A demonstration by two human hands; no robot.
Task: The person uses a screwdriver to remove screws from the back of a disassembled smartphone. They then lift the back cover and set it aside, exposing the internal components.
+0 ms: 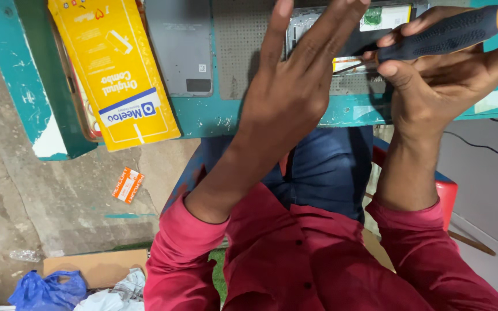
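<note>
Beside the yellow box (113, 66) on the teal bench (214, 118), right hand (445, 69) grips a black screwdriver (439, 35); left hand (292, 86) lies flat, fingers extended.

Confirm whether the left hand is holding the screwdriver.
No, the left hand lies flat with fingers spread; the right hand grips the screwdriver.

Screwdriver (439, 35) handle: black textured rubber-like grip, matt, orange plastic end. Yellow box (116, 69) at worktop's front edge: glossy printed cardboard. Worktop (214, 118): teal paint, chipped and worn along front edge. Grey back cover (181, 46): smooth matt plastic. Perforated mat (240, 52): grey, dotted, matt. Floor (41, 190): rough bare concrete.
</note>
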